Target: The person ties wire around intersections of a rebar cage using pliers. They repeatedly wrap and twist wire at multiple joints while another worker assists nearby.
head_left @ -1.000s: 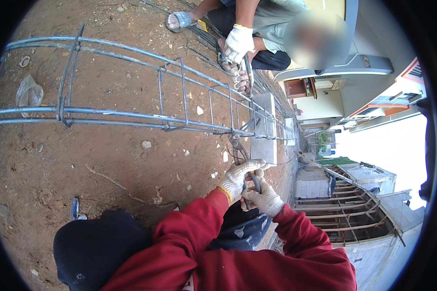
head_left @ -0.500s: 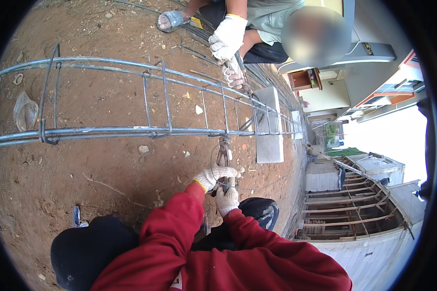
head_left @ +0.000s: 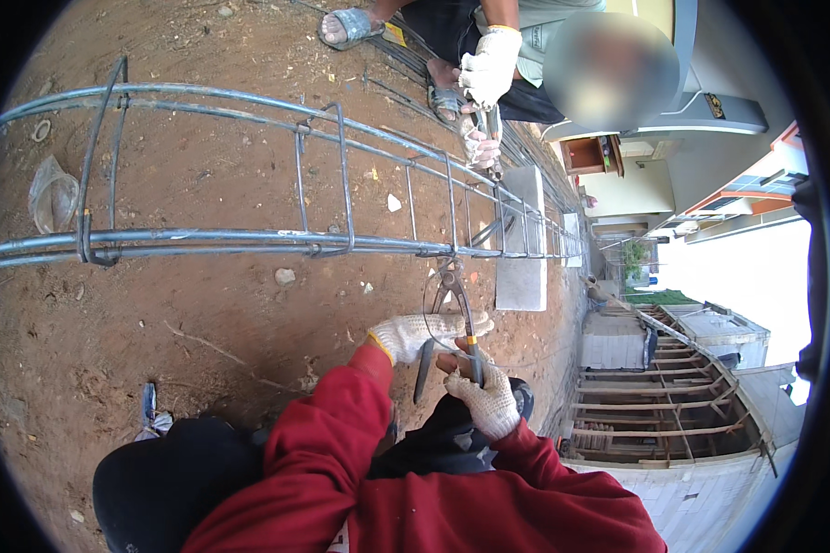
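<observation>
Right hand [head_left: 482, 394] now lower on pincers [head_left: 452, 318].

A crumpled clear plastic bag [head_left: 53, 195] lies on the dirt, far left of the gloved hands and beyond them; no labels, signs or screens show.
</observation>
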### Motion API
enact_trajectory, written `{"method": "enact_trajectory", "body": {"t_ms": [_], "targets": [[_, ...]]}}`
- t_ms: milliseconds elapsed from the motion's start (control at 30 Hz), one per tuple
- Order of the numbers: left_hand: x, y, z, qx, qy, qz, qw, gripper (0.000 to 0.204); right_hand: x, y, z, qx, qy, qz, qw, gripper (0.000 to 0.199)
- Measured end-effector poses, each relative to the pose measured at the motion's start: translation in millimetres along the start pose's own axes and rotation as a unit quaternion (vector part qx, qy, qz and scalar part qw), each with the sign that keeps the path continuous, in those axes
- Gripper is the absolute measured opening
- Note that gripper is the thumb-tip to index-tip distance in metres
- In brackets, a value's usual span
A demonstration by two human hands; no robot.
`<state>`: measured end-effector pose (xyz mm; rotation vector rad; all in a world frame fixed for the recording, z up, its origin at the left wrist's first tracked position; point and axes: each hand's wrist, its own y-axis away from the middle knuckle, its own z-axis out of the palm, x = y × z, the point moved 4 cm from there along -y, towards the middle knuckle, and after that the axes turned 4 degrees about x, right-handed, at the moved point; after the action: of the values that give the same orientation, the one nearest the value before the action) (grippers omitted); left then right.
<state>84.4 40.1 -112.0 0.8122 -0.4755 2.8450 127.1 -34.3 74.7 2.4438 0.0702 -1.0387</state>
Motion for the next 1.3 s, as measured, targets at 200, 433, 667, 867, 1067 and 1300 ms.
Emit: {"method": "enact_trajectory", "body": {"t_ms": [200, 433, 667, 867, 1067, 1300], "targets": [[28.3, 9.3, 7.1, -0.026, 0.288, -0.029, 0.957, 0.037, -28.9, 19.2, 5.3, 0.015, -0.116, 0.119, 0.986, 0.058], [89.1, 28.5, 56.2, 0.007, 0.294, -0.113, 0.949, 0.036, -23.5, 14.3, 8.7, -0.052, -0.196, 0.178, 0.963, 0.051], [80.8, 17.9, 69.8, 0.066, 0.307, -0.122, 0.942, 0.038, 9.2, 0.8, -2.0, -0.047, -0.084, 0.115, 0.989, 0.038], [76.2, 14.9, 58.9, 0.055, 0.284, -0.08, 0.954, 0.039, 33.3, -22.4, -12.2, 0.005, 0.07, 0.066, 0.995, 0.039], [76.4, 7.7, 64.1, 0.054, 0.249, -0.063, 0.965, 0.046, 31.7, -25.8, -31.2, -0.004, 0.129, -0.017, 0.992, 0.034], [62.0, -10.8, 76.6, 0.112, 0.35, -0.085, 0.926, 0.033, -13.8, -5.9, -24.5, 0.104, 0.345, -0.02, 0.932, 0.03]]}}
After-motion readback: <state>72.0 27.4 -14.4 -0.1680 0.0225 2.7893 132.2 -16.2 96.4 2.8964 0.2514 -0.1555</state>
